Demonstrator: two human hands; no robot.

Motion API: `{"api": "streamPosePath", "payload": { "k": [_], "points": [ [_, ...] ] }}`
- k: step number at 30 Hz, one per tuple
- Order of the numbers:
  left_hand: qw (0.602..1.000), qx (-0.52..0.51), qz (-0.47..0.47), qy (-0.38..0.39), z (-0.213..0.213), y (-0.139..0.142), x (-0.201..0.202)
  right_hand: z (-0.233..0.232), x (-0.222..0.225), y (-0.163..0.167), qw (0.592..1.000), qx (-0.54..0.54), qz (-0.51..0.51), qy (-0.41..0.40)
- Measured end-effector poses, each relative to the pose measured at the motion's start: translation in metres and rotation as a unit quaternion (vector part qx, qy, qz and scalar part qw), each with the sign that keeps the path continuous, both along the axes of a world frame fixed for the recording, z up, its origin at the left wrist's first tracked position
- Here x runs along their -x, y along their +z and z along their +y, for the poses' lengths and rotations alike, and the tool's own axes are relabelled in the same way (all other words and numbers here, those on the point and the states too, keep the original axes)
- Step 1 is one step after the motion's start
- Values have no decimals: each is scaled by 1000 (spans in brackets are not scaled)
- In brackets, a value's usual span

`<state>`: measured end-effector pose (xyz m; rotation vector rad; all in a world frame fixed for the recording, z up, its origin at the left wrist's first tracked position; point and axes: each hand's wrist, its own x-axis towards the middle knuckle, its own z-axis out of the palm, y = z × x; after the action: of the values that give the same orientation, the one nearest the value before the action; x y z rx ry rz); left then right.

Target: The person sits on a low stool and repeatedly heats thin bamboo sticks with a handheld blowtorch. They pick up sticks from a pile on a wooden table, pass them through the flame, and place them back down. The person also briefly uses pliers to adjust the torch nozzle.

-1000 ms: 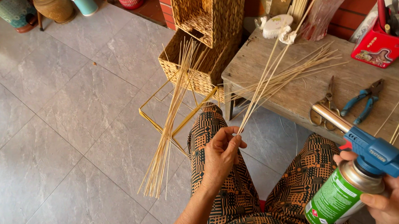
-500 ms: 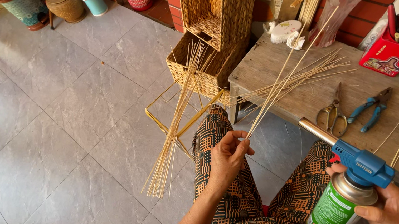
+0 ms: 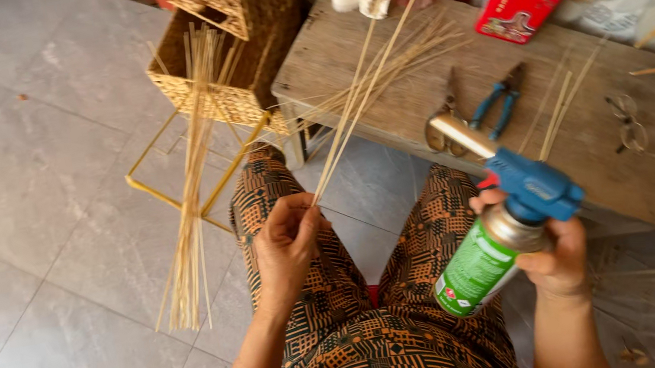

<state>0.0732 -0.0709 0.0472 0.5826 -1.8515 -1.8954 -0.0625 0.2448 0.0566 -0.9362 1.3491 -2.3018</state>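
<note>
My left hand [image 3: 285, 248] pinches the lower ends of a few thin straw-coloured reeds [image 3: 367, 73] that slant up and to the right over the wooden table [image 3: 602, 149]. My right hand [image 3: 554, 257] grips a green gas canister [image 3: 476, 265] topped by a blue torch head [image 3: 531, 185] whose metal nozzle [image 3: 460, 135] points up-left toward the reeds. No flame shows. Both hands hover over my lap in patterned orange and black trousers.
A long bundle of reeds [image 3: 192, 188] leans from a woven basket [image 3: 219, 78] down to the tiled floor, over a yellow wire frame [image 3: 171, 191]. Scissors [image 3: 442, 120], blue pliers [image 3: 502, 99], loose reeds, glasses [image 3: 626, 123] and a red tool holder [image 3: 518, 5] are on the table.
The view has shifted closer and to the right. My right hand has raised the torch so its nozzle sits nearer the reeds held in my left hand.
</note>
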Motion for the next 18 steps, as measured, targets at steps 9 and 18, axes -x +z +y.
{"api": "streamPosePath", "payload": {
  "k": [9, 18],
  "points": [
    [998, 44, -31, -30, 3, 12, -6, -13, -12, 2, 996, -76, 20, 48],
    [994, 93, -45, -41, 2, 7, -15, -14, 14, 19, 999, 31, -20, -36]
  ]
}}
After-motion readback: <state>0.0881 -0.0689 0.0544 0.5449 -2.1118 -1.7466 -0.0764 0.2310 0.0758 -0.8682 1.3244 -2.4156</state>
